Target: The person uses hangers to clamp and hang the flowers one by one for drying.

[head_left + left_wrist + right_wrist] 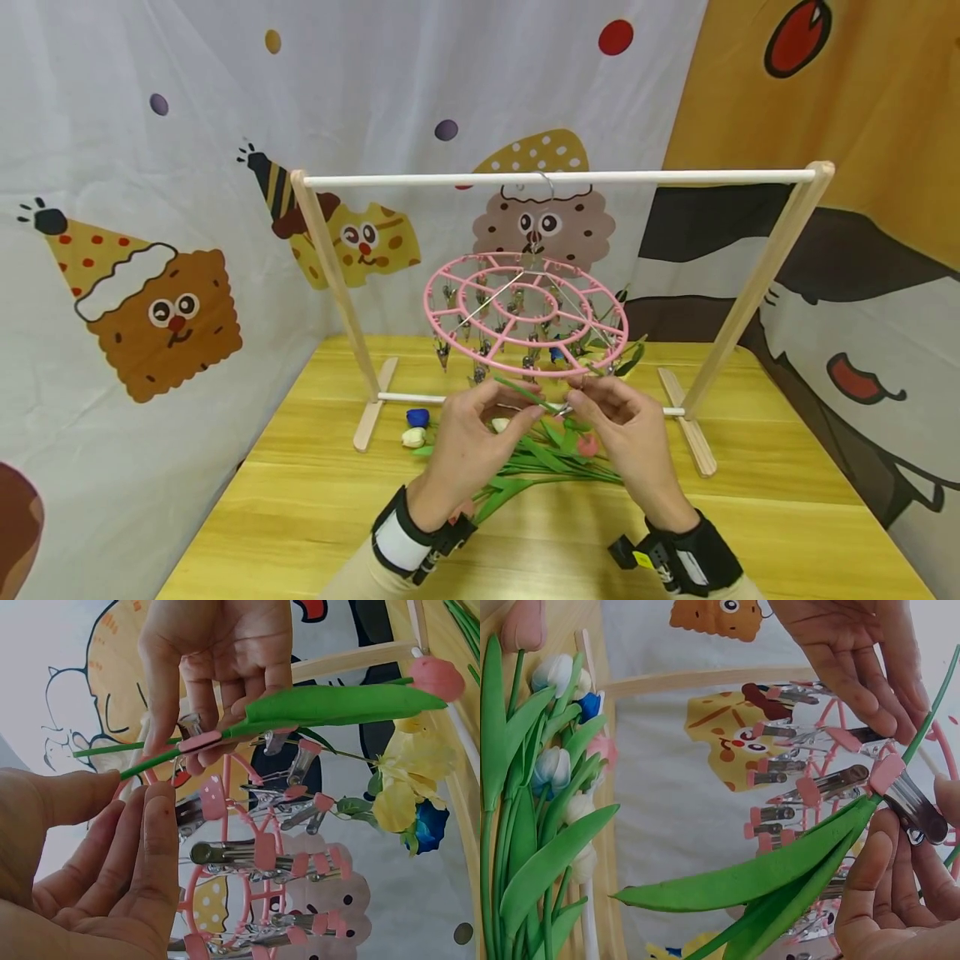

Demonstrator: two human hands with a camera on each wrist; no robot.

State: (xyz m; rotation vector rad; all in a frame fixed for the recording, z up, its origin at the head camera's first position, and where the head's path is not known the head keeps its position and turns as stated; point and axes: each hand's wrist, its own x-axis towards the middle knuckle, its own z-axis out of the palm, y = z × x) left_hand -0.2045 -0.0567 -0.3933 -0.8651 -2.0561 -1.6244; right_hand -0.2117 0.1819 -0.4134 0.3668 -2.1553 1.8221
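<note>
My left hand (480, 437) pinches the green stem (150, 763) of an artificial tulip between thumb and fingers. The tulip's long leaf (742, 881) slants away from the hands, and a pink bloom (439, 677) shows past it in the left wrist view. A metal clip (915, 802) with a pink pad sits across the stem, held by the fingers of my right hand (630, 433). Both hands are just below the front rim of a pink round hanger (517, 367), from which several metal clips (225, 853) with pink tips hang.
The hanger hangs by a hook from the white bar (420, 179) of a wooden stand (757, 283). Loose artificial tulips (525, 795) lie on the wooden table (300, 492) below. Yellow and blue flowers (401, 780) hang from the hanger's right side. A printed curtain (337, 83) stands behind.
</note>
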